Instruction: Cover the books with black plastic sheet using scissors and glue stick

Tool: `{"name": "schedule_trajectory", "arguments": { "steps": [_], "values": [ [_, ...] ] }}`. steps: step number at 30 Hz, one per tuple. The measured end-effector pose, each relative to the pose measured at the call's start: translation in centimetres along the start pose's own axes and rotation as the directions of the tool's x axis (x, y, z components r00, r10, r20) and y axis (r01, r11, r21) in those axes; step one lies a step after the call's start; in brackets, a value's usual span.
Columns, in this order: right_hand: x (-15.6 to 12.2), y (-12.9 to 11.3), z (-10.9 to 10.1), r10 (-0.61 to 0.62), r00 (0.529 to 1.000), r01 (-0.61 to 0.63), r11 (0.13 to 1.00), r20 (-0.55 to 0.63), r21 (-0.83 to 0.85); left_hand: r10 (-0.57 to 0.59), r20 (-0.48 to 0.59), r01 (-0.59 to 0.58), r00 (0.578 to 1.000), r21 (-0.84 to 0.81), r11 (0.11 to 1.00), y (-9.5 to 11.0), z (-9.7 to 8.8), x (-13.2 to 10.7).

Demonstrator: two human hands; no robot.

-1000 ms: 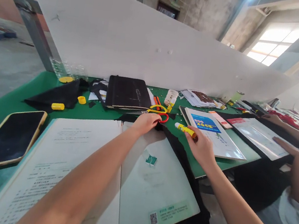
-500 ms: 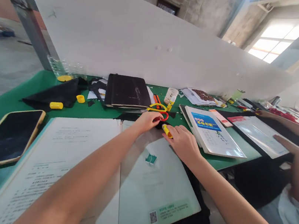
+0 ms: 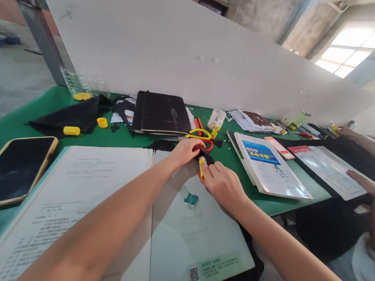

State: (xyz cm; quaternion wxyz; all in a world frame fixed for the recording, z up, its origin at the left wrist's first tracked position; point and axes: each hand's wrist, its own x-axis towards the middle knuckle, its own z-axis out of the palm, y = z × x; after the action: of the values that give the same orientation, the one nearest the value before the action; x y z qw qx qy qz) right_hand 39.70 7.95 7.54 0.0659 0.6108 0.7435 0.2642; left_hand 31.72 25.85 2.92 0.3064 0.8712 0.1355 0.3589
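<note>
My right hand (image 3: 225,183) grips a yellow glue stick (image 3: 202,168), its tip pointing at the top edge of the open book's pale green cover (image 3: 204,237). Beside it, my left hand (image 3: 187,152) has its fingers curled and pinched on black cloth (image 3: 162,145) at that same edge; the fingertips are partly hidden. The black cloth lies beneath the book and sticks out past the cover. Scissors (image 3: 198,134) with yellow and red handles lie just beyond my left hand. The white printed page (image 3: 97,178) lies under my left forearm.
A phone (image 3: 8,172) lies at the left. Yellow caps (image 3: 71,130), a black-covered book (image 3: 163,113) and a second glue stick (image 3: 216,128) stand or lie behind. Booklets (image 3: 271,169) are stacked at the right, near another person's arm (image 3: 366,183). A white partition (image 3: 188,42) borders the table.
My right hand has moved slightly left with the glue stick, which now points more upright, closer to my left hand. At the right, the other person's far hand has shifted.
</note>
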Motion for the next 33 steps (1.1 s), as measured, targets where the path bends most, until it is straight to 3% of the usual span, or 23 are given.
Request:
{"name": "schedule_trajectory", "arguments": {
  "steps": [4, 9, 14, 19, 33],
  "values": [
    [-0.3, -0.2, -0.2, -0.017, 0.999, 0.016, 1.000, -0.042, -0.011, 0.002, 0.002, -0.002, 1.000, -0.055, 0.998, -0.2, 0.1, 0.1],
    [0.7, -0.1, 0.2, 0.092, 0.995, -0.090, 0.995, 0.046, -0.046, 0.029, 0.022, -0.027, 0.999, -0.080, 0.996, 0.2, 0.0, 0.2],
    [1.5, -0.2, 1.0, 0.118, 0.988, -0.110, 0.991, 0.099, -0.077, 0.018, 0.066, -0.012, 0.998, -0.094, 0.995, 0.4, 0.0, 0.2],
    [1.1, 0.1, 1.2, 0.070, 0.994, -0.062, 0.994, 0.089, -0.085, -0.015, 0.070, 0.018, 0.997, -0.041, 0.999, 0.2, -0.1, 0.1],
    [-0.1, 1.6, -0.8, -0.071, 0.997, 0.072, 0.996, 0.016, -0.055, -0.039, 0.082, 0.038, 0.996, 0.009, 0.999, 0.3, -0.4, 0.0]
  ]
}}
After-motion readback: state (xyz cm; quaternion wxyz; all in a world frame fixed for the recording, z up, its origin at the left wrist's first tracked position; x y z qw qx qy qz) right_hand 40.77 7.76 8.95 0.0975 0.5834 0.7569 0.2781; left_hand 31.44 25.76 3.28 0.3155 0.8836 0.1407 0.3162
